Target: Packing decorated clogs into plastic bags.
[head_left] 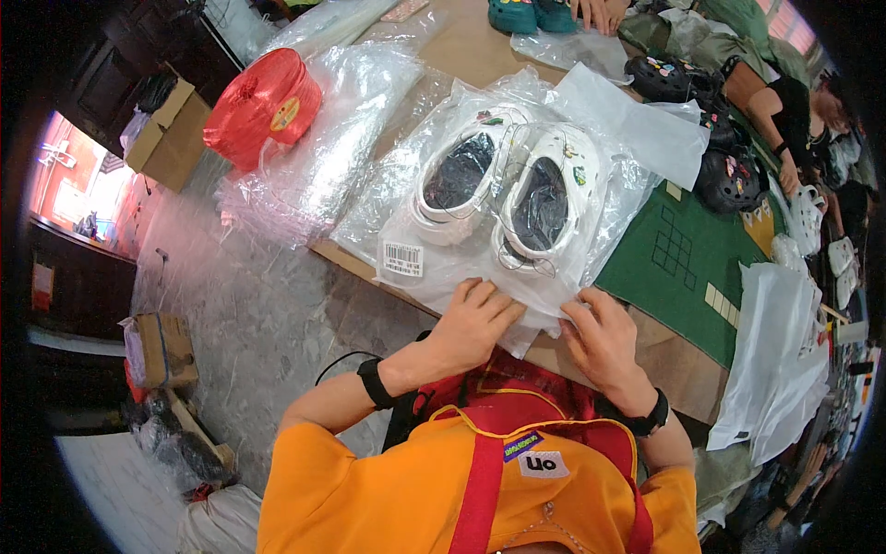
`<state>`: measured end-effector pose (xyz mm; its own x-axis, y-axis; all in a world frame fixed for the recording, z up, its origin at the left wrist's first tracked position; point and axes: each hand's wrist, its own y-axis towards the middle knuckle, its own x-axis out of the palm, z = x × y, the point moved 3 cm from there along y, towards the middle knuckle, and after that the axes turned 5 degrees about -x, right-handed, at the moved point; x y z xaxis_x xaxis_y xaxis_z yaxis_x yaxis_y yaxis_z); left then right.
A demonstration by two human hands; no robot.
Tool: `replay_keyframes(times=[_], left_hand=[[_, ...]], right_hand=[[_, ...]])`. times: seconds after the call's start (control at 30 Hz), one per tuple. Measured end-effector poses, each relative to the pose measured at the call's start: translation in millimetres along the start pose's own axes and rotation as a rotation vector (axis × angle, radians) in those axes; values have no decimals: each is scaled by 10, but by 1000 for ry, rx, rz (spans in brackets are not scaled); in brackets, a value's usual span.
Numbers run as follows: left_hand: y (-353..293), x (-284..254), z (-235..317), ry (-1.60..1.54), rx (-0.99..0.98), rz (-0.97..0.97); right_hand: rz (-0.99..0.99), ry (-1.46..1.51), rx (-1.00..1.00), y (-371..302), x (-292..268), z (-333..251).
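Note:
A pair of white clogs, the left clog [487, 128] and the right clog [574, 152], lies on the table with toes pointing away from me. Both have small coloured charms, dark insides and a thin cord across them. A clear plastic bag [443, 277] is around the pair, with a barcode label near its lower left. At the bag's near edge, my left hand [475, 325] is closed on the plastic with curled fingers. My right hand [602, 340] pinches the same edge a little farther right.
A roll of red plastic twine [263, 109] and a stack of clear bags [337, 120] sit at the left. A green cutting mat [660, 254] lies right, near black clogs [729, 180] and white sheets [775, 360]. Other people's hands [600, 11] work at the far side.

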<state>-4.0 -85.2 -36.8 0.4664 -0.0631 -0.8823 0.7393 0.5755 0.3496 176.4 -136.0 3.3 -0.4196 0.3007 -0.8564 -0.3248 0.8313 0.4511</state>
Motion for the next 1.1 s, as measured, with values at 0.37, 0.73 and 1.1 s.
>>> replay_keyframes(times=[0.37, 0.73, 1.1], left_hand=[[167, -95, -153, -6, -171, 101], [707, 18, -248, 140, 36, 151], [469, -314, -482, 383, -213, 168]], right_hand=[[223, 139, -186, 6, -157, -231], [-12, 202, -348, -87, 78, -278], [25, 58, 113, -412, 66, 81]])
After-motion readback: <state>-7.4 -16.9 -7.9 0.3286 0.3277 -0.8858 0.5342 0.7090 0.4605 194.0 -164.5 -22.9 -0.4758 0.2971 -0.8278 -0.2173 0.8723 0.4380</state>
